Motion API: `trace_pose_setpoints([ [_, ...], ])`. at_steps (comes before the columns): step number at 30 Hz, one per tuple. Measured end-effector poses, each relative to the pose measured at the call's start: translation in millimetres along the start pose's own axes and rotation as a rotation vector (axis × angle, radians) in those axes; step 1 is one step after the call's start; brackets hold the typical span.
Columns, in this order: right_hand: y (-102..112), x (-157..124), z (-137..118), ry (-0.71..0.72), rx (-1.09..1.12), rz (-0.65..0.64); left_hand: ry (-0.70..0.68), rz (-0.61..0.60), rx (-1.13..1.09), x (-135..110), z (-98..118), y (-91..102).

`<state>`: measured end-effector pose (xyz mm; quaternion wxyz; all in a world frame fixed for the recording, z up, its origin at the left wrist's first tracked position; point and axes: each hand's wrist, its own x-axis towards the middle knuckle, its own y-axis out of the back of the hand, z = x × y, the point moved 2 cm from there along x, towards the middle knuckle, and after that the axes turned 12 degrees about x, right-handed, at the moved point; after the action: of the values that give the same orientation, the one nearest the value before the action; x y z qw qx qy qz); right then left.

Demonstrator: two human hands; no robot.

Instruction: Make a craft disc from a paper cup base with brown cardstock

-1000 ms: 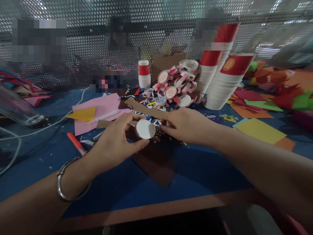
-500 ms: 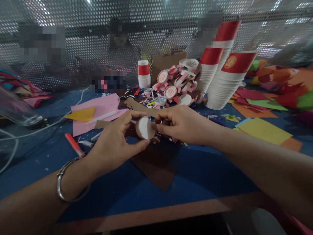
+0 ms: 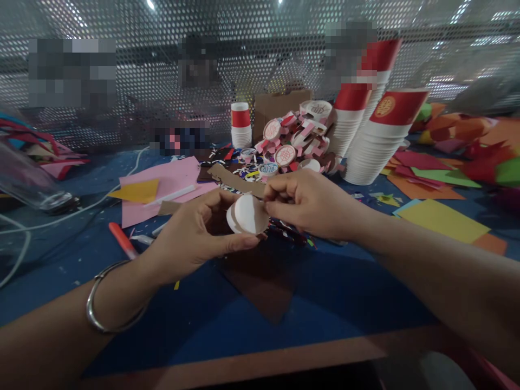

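My left hand holds a small white paper cup piece between thumb and fingers, its round base turned toward me. My right hand pinches the cup piece's right edge with closed fingers. Both hands hover just above a dark brown paper sheet lying on the blue table. A metal bangle circles my left wrist.
Behind the hands lies a heap of cut paper cups and brown card strip. Stacks of red-and-white cups stand at the right, a short stack at the back. Pink paper, a red marker, coloured sheets, cables at left.
Both hands have lifted slightly with the cup piece. My right hand moved from beside it to pinching its right edge, and the piece has turned a little.
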<state>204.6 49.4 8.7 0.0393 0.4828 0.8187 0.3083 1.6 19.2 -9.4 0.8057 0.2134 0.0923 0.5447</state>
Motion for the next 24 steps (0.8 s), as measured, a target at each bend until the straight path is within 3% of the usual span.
trace_pose_setpoints([
  [5, 4.5, 1.3, 1.1, 0.094, -0.074, 0.116, 0.086, -0.063, -0.089, 0.6, 0.0, -1.1],
  [12, 1.7, 0.3, 1.9, 0.125, -0.063, 0.063, 0.106, -0.028, -0.310, 1.8, -3.0, -3.3],
  [24, -2.7, -2.3, 1.2, 0.152, 0.003, 0.011, 0.207, -0.157, -0.442, -1.9, -4.3, -3.8],
])
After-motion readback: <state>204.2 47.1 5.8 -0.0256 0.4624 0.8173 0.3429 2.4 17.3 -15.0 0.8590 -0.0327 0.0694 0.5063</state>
